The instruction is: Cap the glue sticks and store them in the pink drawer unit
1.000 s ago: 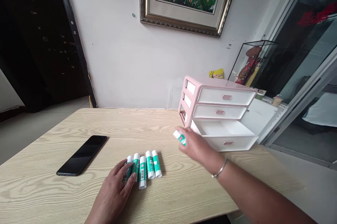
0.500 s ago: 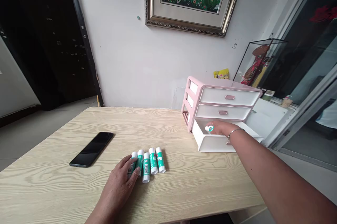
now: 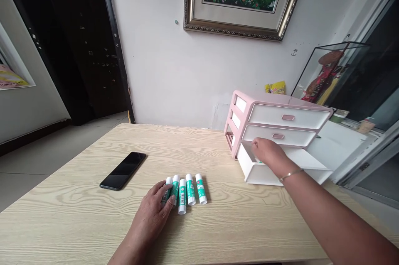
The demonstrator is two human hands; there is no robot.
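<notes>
Several white-and-green glue sticks [image 3: 190, 189] lie side by side on the wooden tabletop, capped ends toward me. My left hand [image 3: 151, 211] rests over the leftmost ones, its fingers curled on a glue stick [image 3: 175, 190]. My right hand [image 3: 268, 153] reaches into the open bottom drawer [image 3: 254, 175] of a pink-and-white plastic drawer unit [image 3: 280, 117]. Only a sliver of green shows beneath its fingers, and the hand hides most of the drawer's inside.
A black smartphone [image 3: 122, 170] lies face up on the light wood-grain table [image 3: 77, 215], left of the glue sticks. A small yellow packet [image 3: 276, 87] and a glass case [image 3: 330, 72] stand behind the drawer unit. The table's back edge meets a white wall.
My right hand has moved from above the table into the bottom drawer, carrying the glue stick, which is now mostly hidden. My left hand stays on the sticks. The view has turned slightly left.
</notes>
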